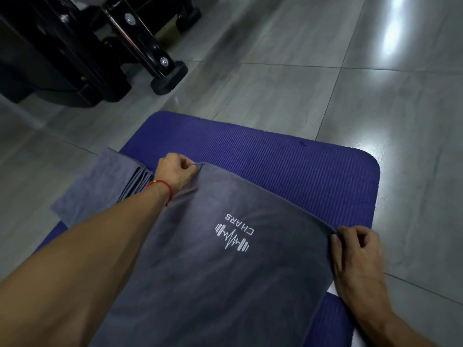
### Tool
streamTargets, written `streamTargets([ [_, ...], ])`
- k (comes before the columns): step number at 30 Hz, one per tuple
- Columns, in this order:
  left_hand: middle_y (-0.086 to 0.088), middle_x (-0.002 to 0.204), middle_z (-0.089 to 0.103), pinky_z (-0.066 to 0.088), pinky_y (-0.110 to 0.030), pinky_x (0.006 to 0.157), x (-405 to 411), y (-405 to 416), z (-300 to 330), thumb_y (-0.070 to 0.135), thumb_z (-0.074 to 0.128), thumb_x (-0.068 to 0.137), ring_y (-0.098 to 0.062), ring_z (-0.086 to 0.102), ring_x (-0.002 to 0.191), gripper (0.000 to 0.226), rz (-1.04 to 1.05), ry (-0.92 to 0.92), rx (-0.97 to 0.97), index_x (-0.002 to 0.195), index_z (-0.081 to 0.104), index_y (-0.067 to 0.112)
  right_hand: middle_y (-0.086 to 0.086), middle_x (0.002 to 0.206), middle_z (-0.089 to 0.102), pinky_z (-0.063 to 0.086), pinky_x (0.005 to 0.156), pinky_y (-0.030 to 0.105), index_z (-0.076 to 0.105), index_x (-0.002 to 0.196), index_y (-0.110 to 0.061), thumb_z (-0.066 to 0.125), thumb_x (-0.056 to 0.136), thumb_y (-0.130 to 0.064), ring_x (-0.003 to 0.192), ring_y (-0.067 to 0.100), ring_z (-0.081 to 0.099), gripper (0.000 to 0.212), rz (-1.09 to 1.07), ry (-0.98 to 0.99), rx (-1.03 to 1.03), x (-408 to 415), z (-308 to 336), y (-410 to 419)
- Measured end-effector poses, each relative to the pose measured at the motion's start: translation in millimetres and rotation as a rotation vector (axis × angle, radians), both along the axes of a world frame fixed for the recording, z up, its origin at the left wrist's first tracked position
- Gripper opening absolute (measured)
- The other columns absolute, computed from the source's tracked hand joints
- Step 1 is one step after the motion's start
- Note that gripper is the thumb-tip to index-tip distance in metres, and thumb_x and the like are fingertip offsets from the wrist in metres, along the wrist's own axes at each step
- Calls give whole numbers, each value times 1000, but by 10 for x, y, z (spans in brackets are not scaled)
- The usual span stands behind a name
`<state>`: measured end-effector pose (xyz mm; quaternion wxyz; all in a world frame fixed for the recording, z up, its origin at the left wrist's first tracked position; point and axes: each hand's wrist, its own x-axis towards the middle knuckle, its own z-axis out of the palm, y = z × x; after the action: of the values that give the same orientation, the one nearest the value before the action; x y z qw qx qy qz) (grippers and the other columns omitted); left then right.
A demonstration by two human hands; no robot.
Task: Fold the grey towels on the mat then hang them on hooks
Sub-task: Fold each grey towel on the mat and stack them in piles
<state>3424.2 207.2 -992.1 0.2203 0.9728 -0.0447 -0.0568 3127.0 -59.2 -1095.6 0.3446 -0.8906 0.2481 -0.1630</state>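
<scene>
On the ribbed purple foam mat (288, 159), your left hand (175, 171) and right hand (355, 249) each pinch a far corner of the dark grey logo-printed towel (213, 271); keep that edge taut and both corners level as you fold.

A grey towel (213, 259) with a white logo lies spread on the purple mat (288, 166) — folded grey towels (100, 189) stacked at the mat's left edge.

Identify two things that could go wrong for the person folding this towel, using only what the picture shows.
1. The large grey logo towel is pinched only at its far corners by the left hand and right hand; a slip could skew the fold.
2. The stack of folded grey towels overhangs the purple ribbed mat onto the floor, close beside the left arm, which might nudge it.
</scene>
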Motion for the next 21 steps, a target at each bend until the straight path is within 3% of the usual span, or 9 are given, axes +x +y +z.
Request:
streamTargets([
  [3, 2, 81, 72, 42, -12, 57, -130, 224, 269, 19, 71, 91, -7, 63, 71, 9, -41, -23, 7, 87, 77, 14, 0, 102, 40, 45, 73, 24, 49, 88, -20, 53, 101, -21, 88, 17, 50, 14, 61, 46, 37, -18, 112, -35],
  [7, -6, 87, 76, 53, -24, 61, -366, 576, 556, 20, 71, 93, -31, 72, 85, 9, -41, 20, -53, 90, 78, 14, -3, 93, 42, 38, 59, 20, 48, 82, -19, 58, 96, -11, 72, 9, 49, 19, 210, 262, -72, 7, 270, -170],
  [11, 1, 85, 74, 47, -19, 68, -748, 946, 690, 19, 72, 92, -15, 69, 82, 7, -2, -4, -123, 93, 79, 16, -1, 88, 46, 34, 58, 31, 47, 75, -20, 58, 93, -22, 68, 18, 48, 21, 245, 510, -206, 94, 546, -171],
  [13, 1, 83, 74, 50, -23, 72, -950, 1144, 773, 18, 74, 91, -13, 68, 79, 5, 39, -36, -142, 90, 78, 18, 3, 82, 53, 39, 56, 32, 51, 68, -16, 61, 90, -18, 67, 21, 50, 25, 268, 453, -223, 125, 701, -150],
  [15, 0, 82, 73, 48, -19, 68, -1161, 1380, 947, 15, 75, 90, -4, 61, 70, 6, 101, -89, -138, 94, 79, 13, 4, 72, 59, 51, 60, 37, 59, 64, -13, 66, 90, -12, 68, 21, 57, 27, 274, 269, -162, 164, 916, -110],
  [18, -4, 85, 71, 41, -11, 58, -1512, 1838, 1303, 15, 75, 90, -1, 55, 64, 15, 181, -157, -143, 103, 78, 9, 3, 72, 61, 46, 65, 32, 59, 63, -20, 73, 88, -13, 67, 18, 57, 29, 334, 81, -171, 295, 1352, 70],
  [21, -5, 89, 75, 43, -9, 51, -1907, 2303, 1659, 19, 76, 89, -4, 63, 66, 14, 292, -231, -172, 102, 79, 14, 8, 73, 70, 50, 68, 35, 69, 73, -12, 76, 87, -14, 71, 28, 65, 16, 424, 6, -181, 465, 1878, 354],
])
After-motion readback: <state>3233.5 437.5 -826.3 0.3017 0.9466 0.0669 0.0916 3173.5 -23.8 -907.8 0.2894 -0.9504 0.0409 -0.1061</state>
